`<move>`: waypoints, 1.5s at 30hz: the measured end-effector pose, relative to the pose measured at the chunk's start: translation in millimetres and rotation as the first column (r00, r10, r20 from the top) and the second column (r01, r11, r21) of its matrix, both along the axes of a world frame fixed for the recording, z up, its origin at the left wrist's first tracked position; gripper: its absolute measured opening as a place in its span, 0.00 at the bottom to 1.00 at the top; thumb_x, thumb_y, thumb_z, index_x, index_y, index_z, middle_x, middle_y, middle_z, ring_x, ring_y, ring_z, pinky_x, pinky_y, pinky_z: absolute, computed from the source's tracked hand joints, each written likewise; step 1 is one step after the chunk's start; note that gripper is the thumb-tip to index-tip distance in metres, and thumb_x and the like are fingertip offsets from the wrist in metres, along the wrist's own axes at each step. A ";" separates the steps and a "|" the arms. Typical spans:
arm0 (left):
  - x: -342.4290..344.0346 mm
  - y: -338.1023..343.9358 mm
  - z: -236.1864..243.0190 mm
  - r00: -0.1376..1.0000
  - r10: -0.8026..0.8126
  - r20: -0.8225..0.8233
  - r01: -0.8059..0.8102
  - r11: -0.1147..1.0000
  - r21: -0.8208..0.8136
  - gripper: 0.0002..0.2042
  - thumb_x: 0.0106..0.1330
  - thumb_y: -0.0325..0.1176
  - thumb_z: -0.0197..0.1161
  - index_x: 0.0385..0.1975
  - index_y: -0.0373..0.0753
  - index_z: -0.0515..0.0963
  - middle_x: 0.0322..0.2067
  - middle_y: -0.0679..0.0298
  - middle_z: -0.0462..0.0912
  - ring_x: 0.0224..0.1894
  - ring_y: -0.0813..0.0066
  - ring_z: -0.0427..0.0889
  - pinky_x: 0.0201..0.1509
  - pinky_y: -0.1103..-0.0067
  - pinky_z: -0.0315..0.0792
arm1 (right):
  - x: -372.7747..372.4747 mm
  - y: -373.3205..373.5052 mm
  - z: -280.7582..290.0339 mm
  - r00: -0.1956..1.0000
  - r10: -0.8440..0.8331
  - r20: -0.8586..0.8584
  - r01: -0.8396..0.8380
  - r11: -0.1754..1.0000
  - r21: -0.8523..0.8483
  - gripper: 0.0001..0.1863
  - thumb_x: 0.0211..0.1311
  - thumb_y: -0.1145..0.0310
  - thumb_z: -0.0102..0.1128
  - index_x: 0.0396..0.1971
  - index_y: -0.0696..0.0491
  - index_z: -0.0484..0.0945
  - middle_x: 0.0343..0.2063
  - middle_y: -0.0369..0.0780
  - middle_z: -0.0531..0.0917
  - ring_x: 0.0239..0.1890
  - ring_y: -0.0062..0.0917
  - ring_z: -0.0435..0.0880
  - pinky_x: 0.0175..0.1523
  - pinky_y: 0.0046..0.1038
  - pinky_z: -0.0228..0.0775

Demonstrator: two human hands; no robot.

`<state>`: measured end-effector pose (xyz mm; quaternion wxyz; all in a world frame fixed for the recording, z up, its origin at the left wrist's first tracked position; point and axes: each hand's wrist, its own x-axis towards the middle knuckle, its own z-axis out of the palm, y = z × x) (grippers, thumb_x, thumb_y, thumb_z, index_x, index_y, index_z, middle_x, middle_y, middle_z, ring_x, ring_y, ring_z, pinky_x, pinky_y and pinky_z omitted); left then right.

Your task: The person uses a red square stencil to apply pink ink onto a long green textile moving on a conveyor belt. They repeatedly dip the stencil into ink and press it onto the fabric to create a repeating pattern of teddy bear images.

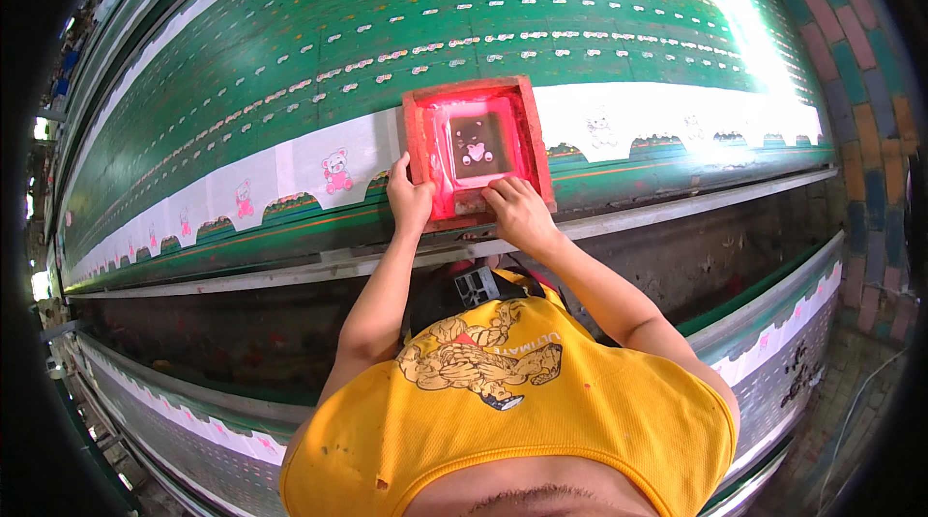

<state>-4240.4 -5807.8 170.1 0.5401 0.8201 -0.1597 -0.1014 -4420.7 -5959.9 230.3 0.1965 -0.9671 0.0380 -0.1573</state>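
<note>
A red wooden screen-printing frame (418, 145) lies on white fabric along the near edge of a long green table. Pink ink coats the inside of the frame, around a dark mesh window (476, 145) with a small bear-like design. My left hand (411, 200) is closed on the frame's left side near its lower corner, thumb over the rim. My right hand (520, 213) reaches over the near rim, fingers closed on what looks like a squeegee (470, 201) at the near end of the mesh. Its fingers hide most of that piece.
The scalloped white fabric strip (295, 174) carries pink bear prints on the left and fainter ones on the right. Rows of small marks dot the green table (367, 63). A pale rail (619, 224) edges it. Behind me runs another table with printed fabric (773, 329).
</note>
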 end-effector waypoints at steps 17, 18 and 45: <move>-1.9 -0.2 7.7 1.000 -0.017 0.019 0.017 1.000 0.023 0.33 0.47 0.20 0.63 0.60 0.24 0.73 0.57 0.42 0.79 0.63 0.49 0.78 0.69 0.67 0.70 | 138.8 -95.2 -8.8 0.987 -0.096 0.128 0.095 0.995 0.016 0.11 0.47 0.79 0.60 0.34 0.56 0.82 0.38 0.44 0.84 0.46 0.42 0.82 0.54 0.42 0.75; -2.9 -0.7 8.2 1.000 -0.018 0.018 0.017 1.000 0.021 0.33 0.47 0.19 0.63 0.60 0.24 0.73 0.57 0.42 0.79 0.63 0.49 0.78 0.69 0.67 0.70 | 136.8 -93.0 -12.6 0.988 -0.117 0.105 0.115 0.993 0.031 0.10 0.48 0.78 0.61 0.34 0.56 0.82 0.38 0.44 0.84 0.46 0.42 0.82 0.54 0.41 0.76; -2.1 0.2 3.2 0.992 -0.057 -0.111 0.034 0.979 -0.203 0.30 0.50 0.17 0.62 0.59 0.24 0.72 0.53 0.45 0.81 0.56 0.60 0.81 0.63 0.71 0.72 | -26.3 -15.8 5.3 0.743 -0.661 -0.107 0.664 0.709 0.238 0.35 0.63 0.46 0.68 0.55 0.64 0.78 0.50 0.53 0.80 0.52 0.45 0.81 0.61 0.41 0.72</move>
